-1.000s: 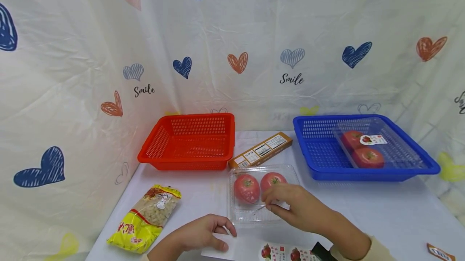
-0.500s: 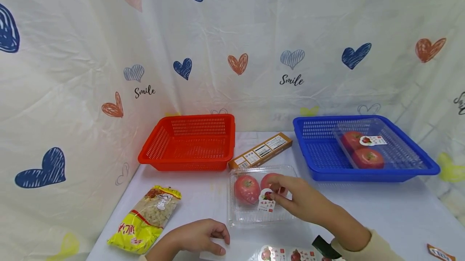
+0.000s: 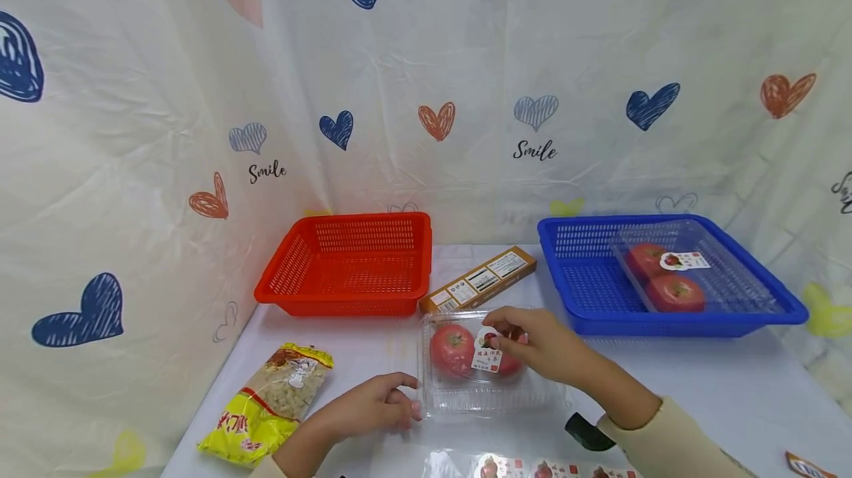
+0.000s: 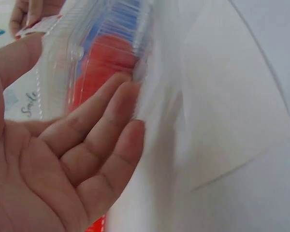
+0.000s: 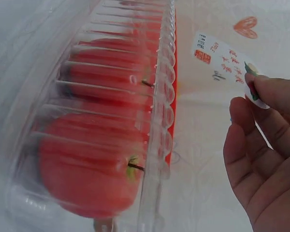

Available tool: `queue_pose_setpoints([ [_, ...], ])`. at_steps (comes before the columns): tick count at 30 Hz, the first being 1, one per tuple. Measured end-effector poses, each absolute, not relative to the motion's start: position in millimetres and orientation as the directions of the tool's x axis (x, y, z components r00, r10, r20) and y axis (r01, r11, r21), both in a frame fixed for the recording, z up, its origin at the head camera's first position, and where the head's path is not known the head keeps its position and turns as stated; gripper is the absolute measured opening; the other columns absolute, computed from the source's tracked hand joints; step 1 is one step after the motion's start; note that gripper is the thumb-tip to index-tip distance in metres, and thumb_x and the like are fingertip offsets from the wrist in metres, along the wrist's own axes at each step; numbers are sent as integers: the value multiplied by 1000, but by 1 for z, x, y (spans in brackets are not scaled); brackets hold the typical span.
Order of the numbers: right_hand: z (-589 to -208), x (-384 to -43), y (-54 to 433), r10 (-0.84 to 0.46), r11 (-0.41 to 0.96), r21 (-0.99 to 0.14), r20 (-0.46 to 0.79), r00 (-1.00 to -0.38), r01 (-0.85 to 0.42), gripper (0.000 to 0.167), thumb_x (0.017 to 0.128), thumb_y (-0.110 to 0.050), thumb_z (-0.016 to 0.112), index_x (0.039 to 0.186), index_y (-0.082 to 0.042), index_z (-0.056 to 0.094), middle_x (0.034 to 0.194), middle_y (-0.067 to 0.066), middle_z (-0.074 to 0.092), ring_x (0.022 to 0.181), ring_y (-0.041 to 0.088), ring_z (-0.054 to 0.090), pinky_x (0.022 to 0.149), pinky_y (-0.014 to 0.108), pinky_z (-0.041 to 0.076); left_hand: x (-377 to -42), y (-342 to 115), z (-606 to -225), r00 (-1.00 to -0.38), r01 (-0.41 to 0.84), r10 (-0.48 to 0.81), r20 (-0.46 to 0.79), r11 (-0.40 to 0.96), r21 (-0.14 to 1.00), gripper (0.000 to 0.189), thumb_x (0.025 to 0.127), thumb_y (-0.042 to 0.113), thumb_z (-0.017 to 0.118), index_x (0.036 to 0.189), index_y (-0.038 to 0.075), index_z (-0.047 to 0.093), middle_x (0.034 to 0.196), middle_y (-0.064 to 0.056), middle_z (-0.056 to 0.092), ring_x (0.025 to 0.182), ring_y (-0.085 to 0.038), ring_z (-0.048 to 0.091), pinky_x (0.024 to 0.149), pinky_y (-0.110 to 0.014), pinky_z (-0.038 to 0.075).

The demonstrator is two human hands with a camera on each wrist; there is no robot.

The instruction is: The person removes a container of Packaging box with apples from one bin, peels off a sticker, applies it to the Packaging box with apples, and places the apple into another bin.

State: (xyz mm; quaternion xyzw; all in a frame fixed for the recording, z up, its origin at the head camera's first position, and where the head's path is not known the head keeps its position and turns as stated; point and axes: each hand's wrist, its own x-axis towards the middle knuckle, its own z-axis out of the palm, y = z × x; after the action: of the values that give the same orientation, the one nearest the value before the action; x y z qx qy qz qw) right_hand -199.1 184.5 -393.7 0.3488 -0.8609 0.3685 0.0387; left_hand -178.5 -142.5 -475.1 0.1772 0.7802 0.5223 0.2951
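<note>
A clear plastic clamshell box (image 3: 466, 400) with two red apples (image 3: 452, 351) lies in the middle of the table, its lid down. Above the lid, my right hand (image 3: 542, 345) pinches a white apple-print sticker (image 3: 487, 361) between thumb and fingertips. The right wrist view shows this sticker (image 5: 222, 60) apart from the box and tilted. My left hand (image 3: 373, 405) is at the box's left front corner, fingers relaxed and holding nothing. In the left wrist view its fingers (image 4: 128, 140) lie beside the box wall; whether they touch it I cannot tell.
A sheet of stickers (image 3: 526, 466) lies at the front edge. Behind are a red basket (image 3: 342, 304), a long brown carton (image 3: 479, 278) and a blue basket (image 3: 685, 322) with another labelled apple box (image 3: 725, 278). A yellow snack bag (image 3: 266, 408) lies left, a small wrapper (image 3: 808, 465) right.
My right hand has turned the sticker's printed face into sight and raised it slightly over the box. My left hand has left the sticker sheet and moved to the box's left side.
</note>
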Motion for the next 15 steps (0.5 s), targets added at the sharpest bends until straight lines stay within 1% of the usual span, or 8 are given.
queue_pose_setpoints([
  [4, -394, -205, 181, -576, 524, -611, 258, -775, -593, 29, 94, -19, 66, 123, -16, 60, 92, -14, 65, 79, 7, 58, 68, 26, 52, -185, -133, -483, -834, -81, 488, -257, 353, 932, 55, 92, 33, 68, 134, 3, 47, 90, -7, 70, 79, -26, 67, 72, -37, 55],
  [7, -395, -209, 178, -585, 549, -609, 209, -784, -572, 34, 94, -19, 65, 127, -16, 57, 92, -15, 65, 79, 7, 57, 69, 26, 51, -188, -126, -487, -867, -95, 433, -246, 342, 935, 61, 91, 35, 68, 137, 2, 45, 89, -7, 69, 76, -25, 67, 69, -38, 56],
  [12, -399, -215, 177, -590, 561, -601, 192, -784, -569, 40, 93, -13, 67, 131, -12, 54, 88, -12, 64, 78, 6, 59, 69, 27, 52, -189, -116, -484, -880, -168, 393, -267, 270, 948, 65, 90, 32, 71, 138, 0, 40, 90, -9, 67, 72, -23, 65, 69, -38, 56],
  [15, -401, -219, 176, -582, 576, -596, 181, -793, -559, 42, 93, -13, 66, 133, -11, 52, 87, -11, 64, 78, 5, 59, 70, 27, 53, -189, -113, -481, -880, -216, 377, -290, 225, 950, 65, 89, 28, 72, 138, 1, 38, 90, -12, 67, 70, -22, 64, 69, -39, 57],
])
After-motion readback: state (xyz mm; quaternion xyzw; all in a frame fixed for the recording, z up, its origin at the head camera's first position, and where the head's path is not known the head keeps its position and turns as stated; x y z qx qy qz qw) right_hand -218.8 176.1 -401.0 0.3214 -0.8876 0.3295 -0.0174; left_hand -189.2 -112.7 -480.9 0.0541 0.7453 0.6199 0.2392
